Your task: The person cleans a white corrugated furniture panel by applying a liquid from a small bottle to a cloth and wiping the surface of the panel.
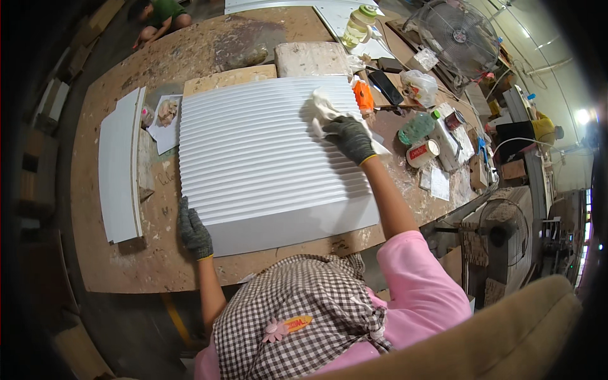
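A large white ribbed panel [272, 149] lies before me, its smooth front face [297, 228] towards me. My right hand [349, 138], in a dark grey knit glove, is closed on a crumpled white cloth [326, 111] and presses it onto the ribs near the far right corner. My left hand [194, 231], gloved alike, rests along the panel's near left corner with its fingers stretched out together. Its thumb is hard to make out.
Left of the panel lies a smooth white board [120, 171]. To the right are an orange object [363, 96], a phone [386, 87], a green bottle [416, 128], a white tub [422, 153] and a fan [459, 37]. A pale block [312, 59] sits behind; two people are farther off.
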A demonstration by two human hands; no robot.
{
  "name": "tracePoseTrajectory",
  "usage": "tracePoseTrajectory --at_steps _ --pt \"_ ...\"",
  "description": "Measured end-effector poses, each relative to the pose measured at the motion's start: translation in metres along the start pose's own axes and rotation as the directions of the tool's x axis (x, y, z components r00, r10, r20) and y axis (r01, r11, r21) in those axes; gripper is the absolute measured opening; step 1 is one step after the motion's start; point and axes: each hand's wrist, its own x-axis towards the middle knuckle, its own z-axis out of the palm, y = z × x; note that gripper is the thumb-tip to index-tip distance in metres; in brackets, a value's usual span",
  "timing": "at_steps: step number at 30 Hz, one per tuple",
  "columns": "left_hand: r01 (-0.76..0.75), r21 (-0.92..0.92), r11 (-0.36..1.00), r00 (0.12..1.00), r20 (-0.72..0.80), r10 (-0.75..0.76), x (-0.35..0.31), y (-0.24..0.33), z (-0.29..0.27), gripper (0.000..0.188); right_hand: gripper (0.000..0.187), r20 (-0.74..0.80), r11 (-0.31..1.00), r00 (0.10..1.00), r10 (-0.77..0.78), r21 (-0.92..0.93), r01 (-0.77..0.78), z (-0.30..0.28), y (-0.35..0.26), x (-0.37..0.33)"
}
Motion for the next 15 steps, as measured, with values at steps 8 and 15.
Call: tracePoseTrajectory --at_steps 8,15 --pt "0.01 0.021 1.0 1.0 -0.008 -0.009 0.001 0.012 0.0 0.038 0.014 -0.009 0.986 0.998 0.056 -0.158 -0.057 -0.036 0.063 -0.031" --pt "0.01 0.036 0.999 1.0 -0.018 -0.01 0.0 0.009 -0.003 0.038 0.016 0.005 0.991 0.996 0.089 -0.102 -0.088 -0.031 0.054 -0.02"
